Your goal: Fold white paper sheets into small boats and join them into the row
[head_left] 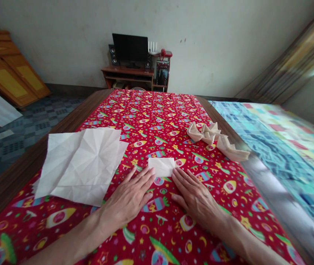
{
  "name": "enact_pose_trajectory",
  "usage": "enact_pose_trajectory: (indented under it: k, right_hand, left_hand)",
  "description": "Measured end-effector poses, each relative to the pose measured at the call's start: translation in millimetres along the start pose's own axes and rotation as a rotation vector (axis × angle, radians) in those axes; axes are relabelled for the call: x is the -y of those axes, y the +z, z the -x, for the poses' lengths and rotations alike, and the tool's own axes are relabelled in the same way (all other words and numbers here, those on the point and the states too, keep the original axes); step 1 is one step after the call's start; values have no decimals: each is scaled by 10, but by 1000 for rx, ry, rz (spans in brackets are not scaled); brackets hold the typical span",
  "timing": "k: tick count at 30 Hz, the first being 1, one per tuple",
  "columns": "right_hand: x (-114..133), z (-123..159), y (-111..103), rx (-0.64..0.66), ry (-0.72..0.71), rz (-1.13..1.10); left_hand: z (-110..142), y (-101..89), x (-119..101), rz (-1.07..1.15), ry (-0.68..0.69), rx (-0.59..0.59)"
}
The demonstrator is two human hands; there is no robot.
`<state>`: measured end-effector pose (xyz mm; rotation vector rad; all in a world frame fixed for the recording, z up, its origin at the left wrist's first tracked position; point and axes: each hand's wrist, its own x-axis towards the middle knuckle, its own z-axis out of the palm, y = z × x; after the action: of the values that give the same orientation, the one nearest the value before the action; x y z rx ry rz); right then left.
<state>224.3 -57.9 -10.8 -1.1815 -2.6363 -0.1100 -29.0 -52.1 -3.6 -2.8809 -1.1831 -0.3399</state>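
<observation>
A: What is lying at your far left?

B: A stack of creased white paper sheets is lying on the red rocket-print tablecloth, unfolded and showing a fan of fold lines. Its near corner is sitting just beside your left wrist.

A: And your left hand?

B: You are resting it flat on the cloth, palm down, fingers stretched out and gripping nothing. The fingertips are reaching the near left corner of the small folded white paper.

A: Where is that paper sitting?

B: It is lying flat in the middle of the cloth, just beyond both sets of fingertips.

A: Your right hand?

B: You are laying it flat too, open and holding nothing, fingertips touching the paper's near right edge.

A: Further right?

B: A row of folded cream paper pieces is sitting near the table's right edge, well apart from your hands. Past it, a blue patterned bedspread is showing.
</observation>
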Motion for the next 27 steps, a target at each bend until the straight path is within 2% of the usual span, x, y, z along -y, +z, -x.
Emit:
enact_pose_trajectory:
  k: [2, 5, 8, 10, 16, 19, 22, 27]
  right_hand:
    - [7, -8, -16, -61, 32, -24]
    - [-44, -122, -16, -146, 122, -106]
    - [-138, -278, 19, -184, 335, -122]
    - [-192, -356, 53, -194, 403, -178]
    - [-205, -393, 148, -156, 491, -365]
    - [-178, -374, 163, -185, 509, -481]
    - [-196, -401, 65, -318, 493, -523]
    - [-313, -493, -315, -642, 423, -401]
  left_hand:
    - [3, -6, -1, 14, -3, -35]
    - [-68, 36, 41, 106, -9, -157]
    - [-176, 83, 117, 265, -46, -266]
    - [-228, 102, 163, 349, -101, -308]
    - [-218, 151, 210, 430, -127, -311]
    - [-197, 143, 209, 447, -139, -343]
    - [-201, 83, 210, 420, -154, -402]
    - [-228, -31, 225, 334, -125, -469]
